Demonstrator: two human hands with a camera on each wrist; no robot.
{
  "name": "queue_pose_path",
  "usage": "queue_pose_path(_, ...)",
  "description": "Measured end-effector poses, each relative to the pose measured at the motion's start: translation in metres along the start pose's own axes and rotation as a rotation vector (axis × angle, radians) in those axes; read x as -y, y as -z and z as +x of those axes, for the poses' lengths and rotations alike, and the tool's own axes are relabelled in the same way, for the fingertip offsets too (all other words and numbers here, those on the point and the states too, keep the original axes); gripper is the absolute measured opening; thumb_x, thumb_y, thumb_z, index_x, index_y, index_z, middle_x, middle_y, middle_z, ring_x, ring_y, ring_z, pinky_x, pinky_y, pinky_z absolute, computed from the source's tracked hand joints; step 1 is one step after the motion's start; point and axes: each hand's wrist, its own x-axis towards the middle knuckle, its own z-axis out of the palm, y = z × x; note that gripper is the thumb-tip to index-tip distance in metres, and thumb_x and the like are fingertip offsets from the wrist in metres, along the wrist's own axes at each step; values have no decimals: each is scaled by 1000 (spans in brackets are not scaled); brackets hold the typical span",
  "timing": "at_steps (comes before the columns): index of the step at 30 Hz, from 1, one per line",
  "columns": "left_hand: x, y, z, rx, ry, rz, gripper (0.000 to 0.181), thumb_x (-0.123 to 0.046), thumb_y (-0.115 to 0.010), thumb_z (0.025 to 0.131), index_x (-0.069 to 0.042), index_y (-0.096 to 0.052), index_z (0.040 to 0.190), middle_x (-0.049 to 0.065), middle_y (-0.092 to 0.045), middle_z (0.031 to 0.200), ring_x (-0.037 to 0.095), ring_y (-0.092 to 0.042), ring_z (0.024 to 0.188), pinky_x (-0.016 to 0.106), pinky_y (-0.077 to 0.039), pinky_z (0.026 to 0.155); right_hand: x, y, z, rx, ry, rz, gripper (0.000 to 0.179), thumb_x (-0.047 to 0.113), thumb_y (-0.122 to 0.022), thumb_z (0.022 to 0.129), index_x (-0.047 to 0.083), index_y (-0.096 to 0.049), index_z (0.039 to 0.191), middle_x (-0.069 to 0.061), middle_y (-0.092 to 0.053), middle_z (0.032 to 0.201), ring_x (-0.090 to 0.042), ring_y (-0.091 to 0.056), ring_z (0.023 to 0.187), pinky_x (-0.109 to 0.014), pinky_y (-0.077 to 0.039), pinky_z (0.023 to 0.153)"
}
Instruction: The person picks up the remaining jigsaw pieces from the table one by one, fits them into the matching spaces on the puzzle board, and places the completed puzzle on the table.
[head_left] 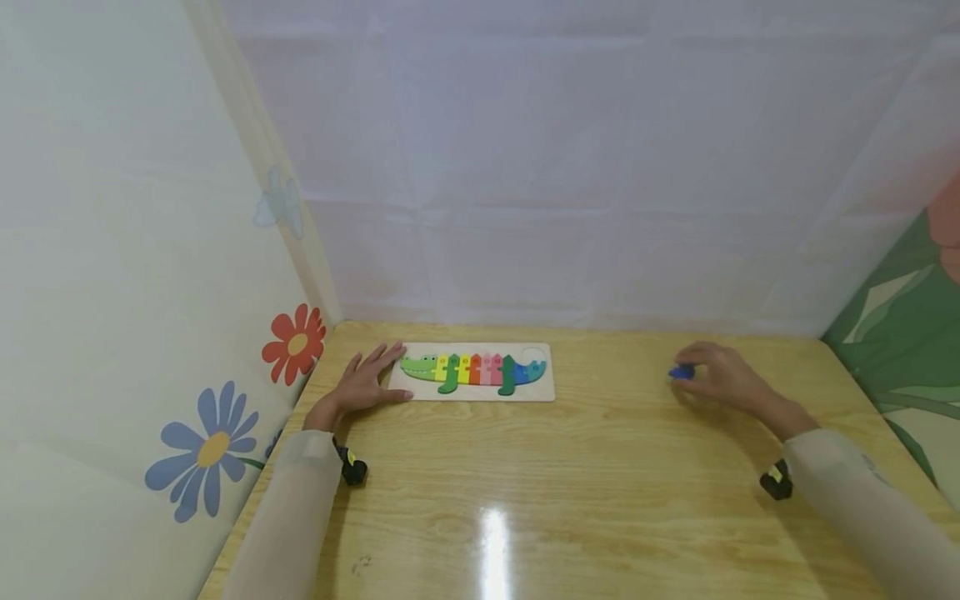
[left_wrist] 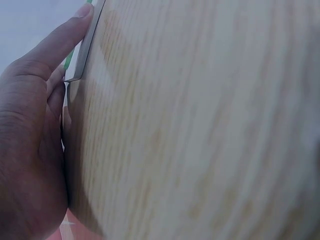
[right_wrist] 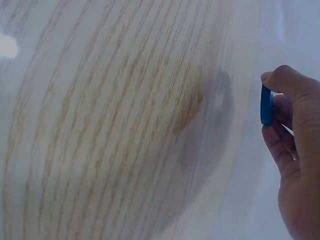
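A wooden crocodile puzzle board (head_left: 472,396) lies flat at the back left of the table, its colourful pieces running from a green head to a blue tail. A bare curled outline shows above the tail at its right end. My left hand (head_left: 363,383) rests at the board's left end, fingers spread by the far corner and thumb on the near edge; in the left wrist view the thumb (left_wrist: 60,40) lies along the board's rim. Well to the right, my right hand (head_left: 716,379) pinches a small blue puzzle piece (right_wrist: 266,105) between thumb and fingertips, above the table.
The wood-grain table (head_left: 570,500) meets a pale cloth backdrop (head_left: 570,208) behind the board. A flower-printed side panel (head_left: 97,292) stands at the left and a leafy one (head_left: 915,333) at the right. Glare marks the table's front middle.
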Motion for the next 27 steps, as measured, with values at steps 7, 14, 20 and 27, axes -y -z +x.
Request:
queue_pose_path(7,-1,-1,-1,-1,-4,-4,105,-53,-79,90,-10,-25,169,15,-18,177,42,-7,163,66,6,127,8,-3,7,19,1,-3,32,5,-92,76,-7,-79,102,-22,-76,106,-42,-72,96,-58,-61,82)
queue_pose_path(14,-2,1,-2,-7,-9,-1,104,-52,-79,90,-10,-26,169,15,-18,177,42,-8,163,66,6,126,15,-6,16,21,29,20,33,5,-92,77,-7,-79,104,-21,-76,107,-41,-71,97,-58,-60,83)
queue_pose_path(20,-2,1,-2,-8,-8,-5,105,-52,-79,90,-10,-26,169,16,-18,177,42,-8,163,66,6,126,17,-11,22,11,56,34,34,3,-92,76,-8,-78,105,-22,-75,107,-41,-72,98,-59,-60,84)
queue_pose_path(27,-2,0,-1,-2,-4,-6,105,-52,-79,90,-10,-25,169,15,-17,177,42,-7,163,66,6,127,22,-15,30,19,64,44,36,1,-91,75,-9,-78,106,-23,-75,109,-43,-70,102,-60,-58,88)
